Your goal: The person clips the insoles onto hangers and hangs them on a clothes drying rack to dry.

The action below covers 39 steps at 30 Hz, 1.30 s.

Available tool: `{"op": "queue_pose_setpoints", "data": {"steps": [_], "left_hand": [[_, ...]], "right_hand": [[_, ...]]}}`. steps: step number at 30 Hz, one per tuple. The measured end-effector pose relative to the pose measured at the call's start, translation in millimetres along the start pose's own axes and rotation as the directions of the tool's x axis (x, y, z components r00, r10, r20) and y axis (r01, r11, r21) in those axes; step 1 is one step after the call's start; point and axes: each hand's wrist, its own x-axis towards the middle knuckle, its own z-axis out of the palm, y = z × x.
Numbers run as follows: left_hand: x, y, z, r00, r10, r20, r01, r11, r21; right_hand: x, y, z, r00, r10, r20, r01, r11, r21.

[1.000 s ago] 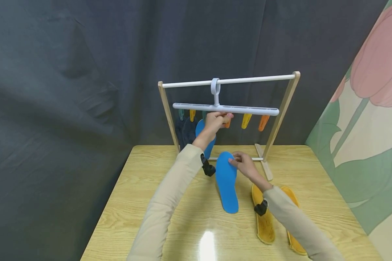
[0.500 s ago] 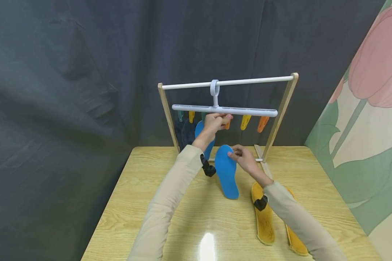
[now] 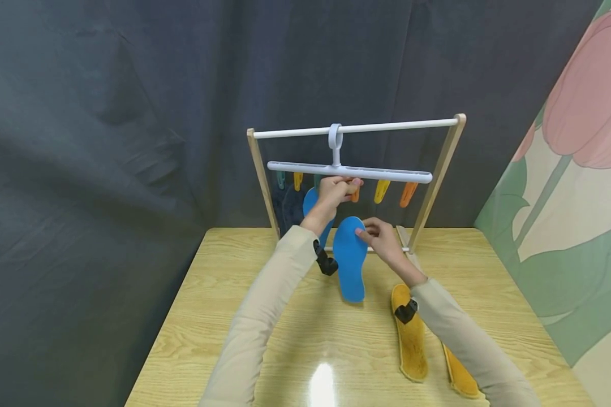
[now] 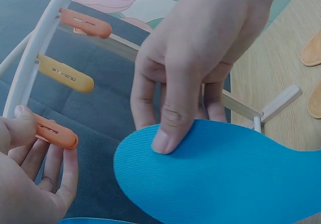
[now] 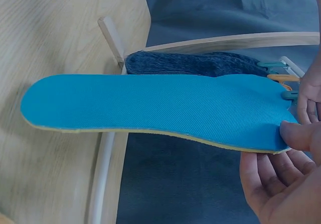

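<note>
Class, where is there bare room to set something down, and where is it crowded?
Bare: the pale wood-grain table left of the beige left sleeve, and between that sleeve and the fuzzy mustard insoles. Crowded: beneath the long lilac plastic hanger, around the left hand and orange clip.

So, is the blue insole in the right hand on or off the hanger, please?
Off: the right hand holds the blue insole below the hanger, unclipped.
</note>
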Motion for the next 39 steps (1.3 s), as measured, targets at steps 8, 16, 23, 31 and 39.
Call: {"op": "queue_pose_setpoints", "data": {"steps": [8, 16, 23, 31, 39], "left_hand": [[-93.1, 102.1, 10.4, 0.998, -0.041, -0.040, 0.041, 0.999, -0.006], [-103.9, 112.9, 10.2, 0.999, -0.051, -0.018, 0.051, 0.999, -0.001], [-91.2, 95.8, 8.7, 0.999, -0.027, -0.021, 0.027, 1.000, -0.012], [-90.1, 95.4, 8.1, 1.000, -0.012, -0.025, 0.011, 1.000, -0.016], [-89.4, 94.4, 8.4, 0.999, -0.011, -0.030, 0.010, 1.000, -0.017]], "right_hand": [[6.1, -7.2, -2.7, 0.997, 0.005, -0.073, -0.007, 1.000, -0.027], [8.7, -12.2, -5.3, 0.996, 0.018, -0.089, -0.020, 1.000, -0.018], [8.5, -23.2, -6.8, 0.996, 0.027, -0.088, -0.027, 1.000, 0.002], [10.8, -27.5, -6.5, 0.994, 0.025, -0.105, -0.026, 1.000, -0.001], [13.5, -20.6, -5.0, 0.993, 0.028, -0.114, -0.031, 0.999, -0.023]]}}
